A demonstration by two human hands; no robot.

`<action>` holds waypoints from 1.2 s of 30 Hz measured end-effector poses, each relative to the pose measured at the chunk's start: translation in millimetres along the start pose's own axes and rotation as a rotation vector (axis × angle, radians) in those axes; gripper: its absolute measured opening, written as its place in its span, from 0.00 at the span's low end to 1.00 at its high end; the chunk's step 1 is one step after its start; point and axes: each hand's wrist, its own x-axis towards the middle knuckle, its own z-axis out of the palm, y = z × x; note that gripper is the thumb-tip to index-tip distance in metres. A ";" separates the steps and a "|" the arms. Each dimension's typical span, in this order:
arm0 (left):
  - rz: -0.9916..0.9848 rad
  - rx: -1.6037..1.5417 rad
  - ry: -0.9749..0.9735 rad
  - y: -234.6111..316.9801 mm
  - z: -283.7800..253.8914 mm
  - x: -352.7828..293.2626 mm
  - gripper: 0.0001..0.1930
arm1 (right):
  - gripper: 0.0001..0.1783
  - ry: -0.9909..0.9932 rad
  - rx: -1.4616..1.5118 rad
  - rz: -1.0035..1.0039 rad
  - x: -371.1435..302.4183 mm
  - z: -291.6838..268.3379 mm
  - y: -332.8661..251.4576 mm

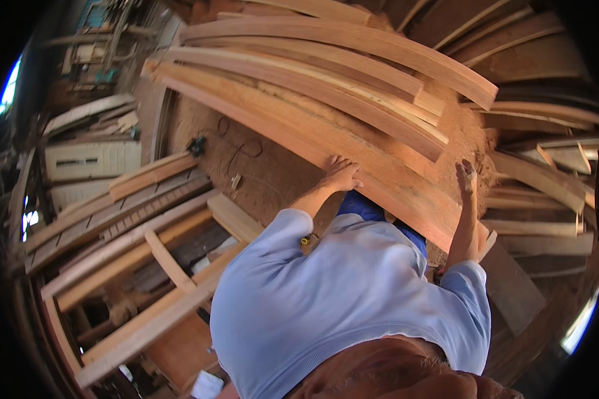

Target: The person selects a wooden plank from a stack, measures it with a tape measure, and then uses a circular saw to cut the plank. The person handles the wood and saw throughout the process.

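Note:
A long, broad wooden plank (pixel 299 130) slants across in front of me, from the far left to close by my right side. My left hand (pixel 343 174) lies on its near edge, palm down, with the fingers stretched over the top face. Near the plank's right end, my right hand (pixel 467 176) is raised with its fingers pointing away from me, apart and with nothing seen in them. Several long planks and beams (pixel 353 100) lie alongside and beyond the plank, partly overlapping it.
At the left stands a wooden frame (pixel 170 259) with crosspieces. Boards (pixel 90 163) are piled behind it. A dark cable (pixel 243 153) lies on the brown floor beside a small black object (pixel 195 146). Curved timber pieces (pixel 539 176) are stacked at the right.

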 end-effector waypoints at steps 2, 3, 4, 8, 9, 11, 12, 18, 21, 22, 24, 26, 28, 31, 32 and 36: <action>0.031 -0.008 0.027 -2.5 4.7 -3.0 0.32 | 0.44 -0.021 -0.063 0.052 14.7 11.8 -9.7; 0.057 -0.010 0.046 -5.0 7.2 4.1 0.33 | 0.46 -0.003 -0.091 0.066 29.4 16.3 -8.9; 0.053 0.004 0.041 -8.5 10.3 6.5 0.33 | 0.46 -0.014 -0.097 0.093 41.3 21.9 -7.5; 0.019 -0.005 0.033 -3.7 11.5 2.4 0.33 | 0.49 0.019 0.022 0.154 67.5 53.2 -13.0; 0.020 -0.011 0.039 -4.5 13.7 5.3 0.33 | 0.50 0.032 0.079 0.147 76.7 58.4 -6.8; 0.052 -0.077 0.049 -3.2 7.3 4.9 0.32 | 0.43 0.036 0.236 0.119 101.0 67.2 14.9; 0.072 -0.092 0.067 -5.0 10.8 6.8 0.32 | 0.39 0.018 0.258 0.136 105.1 69.7 17.5; 0.014 -0.214 0.012 0.5 -1.4 12.5 0.34 | 0.25 0.090 0.392 0.270 117.0 102.0 -4.6; 0.060 -0.456 0.196 3.7 2.1 32.9 0.34 | 0.28 0.070 0.378 0.276 113.2 98.7 -2.9; 0.080 -0.538 0.284 8.9 -0.2 41.0 0.35 | 0.29 0.064 0.409 0.232 108.4 102.3 -3.6; 0.009 -0.792 0.371 17.8 -5.3 58.8 0.38 | 0.31 0.079 0.291 0.285 105.9 90.8 11.7; -0.203 -1.126 0.378 24.3 -5.4 70.9 0.40 | 0.30 0.041 0.295 0.234 89.8 92.7 19.6; -0.502 -1.496 0.325 28.9 -13.1 83.3 0.43 | 0.30 -0.002 0.338 0.196 79.0 86.5 37.9; -0.684 -1.862 0.241 13.7 10.6 103.7 0.51 | 0.30 -0.020 0.333 0.198 58.2 90.6 37.7; -0.709 -1.881 0.215 7.1 14.4 112.0 0.52 | 0.29 -0.013 0.404 0.184 37.4 96.8 23.3; -0.551 -2.164 0.215 10.1 20.4 123.4 0.54 | 0.31 -0.164 0.417 0.113 -21.3 84.4 -35.4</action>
